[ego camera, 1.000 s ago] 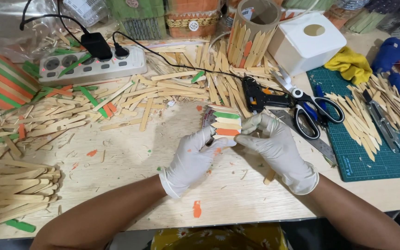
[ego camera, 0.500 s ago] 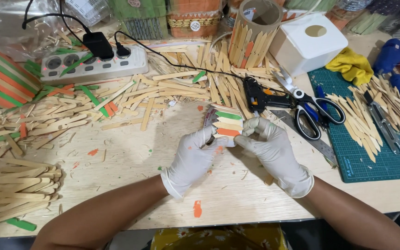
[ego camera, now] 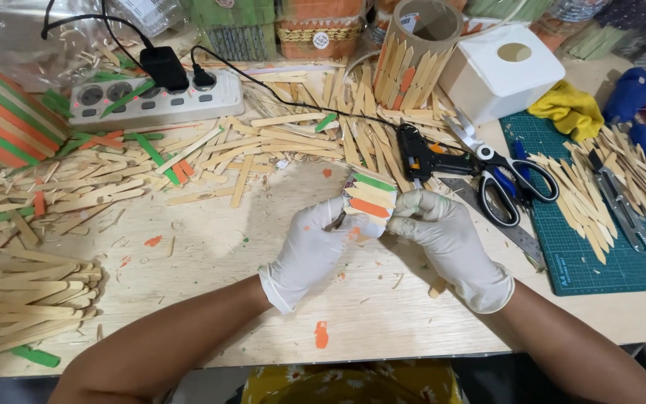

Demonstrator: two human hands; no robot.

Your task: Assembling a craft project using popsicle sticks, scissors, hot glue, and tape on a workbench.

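Both my hands wear white gloves and hold a small piece made of glued craft sticks (ego camera: 369,197), striped in green, plain wood and orange. My left hand (ego camera: 314,248) grips its left side from below. My right hand (ego camera: 446,238) pinches its right edge. The piece hovers just above the wooden table (ego camera: 211,254), near the middle. A black glue gun (ego camera: 428,157) lies just beyond it, its cord running to a white power strip (ego camera: 155,99).
Loose wooden sticks cover the table's back and left, with a pile (ego camera: 28,299) at the near left. Scissors (ego camera: 506,176), a metal ruler (ego camera: 502,224) and a green cutting mat (ego camera: 600,239) lie to the right. A stick-clad cylinder (ego camera: 413,45) and white box (ego camera: 502,67) stand behind.
The stick piece and both hands have shifted slightly; the piece is tilted a little more toward my left hand. Nothing else has moved.
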